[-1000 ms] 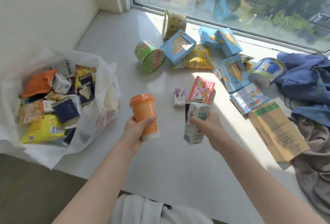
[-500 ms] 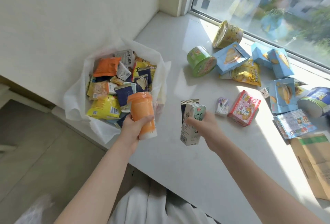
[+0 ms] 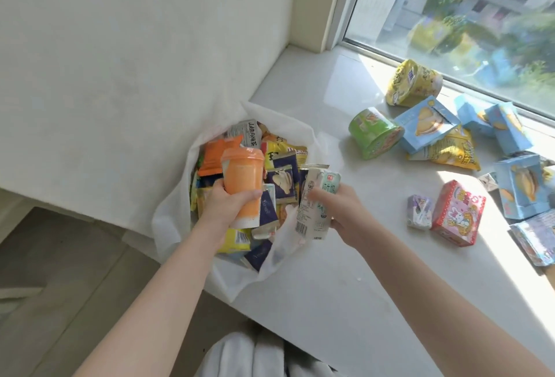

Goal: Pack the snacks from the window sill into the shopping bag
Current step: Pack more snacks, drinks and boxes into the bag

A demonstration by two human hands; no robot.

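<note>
Left hand (image 3: 223,205) wraps orange cup (image 3: 242,180), right hand (image 3: 345,216) clutches milk carton (image 3: 319,196), over shopping bag (image 3: 168,220), nine o'clock from pink box (image 3: 458,213).

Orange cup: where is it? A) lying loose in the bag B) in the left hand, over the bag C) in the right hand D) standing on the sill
B: the left hand grips the orange cup above the open bag, while the right hand holds a carton.
</note>
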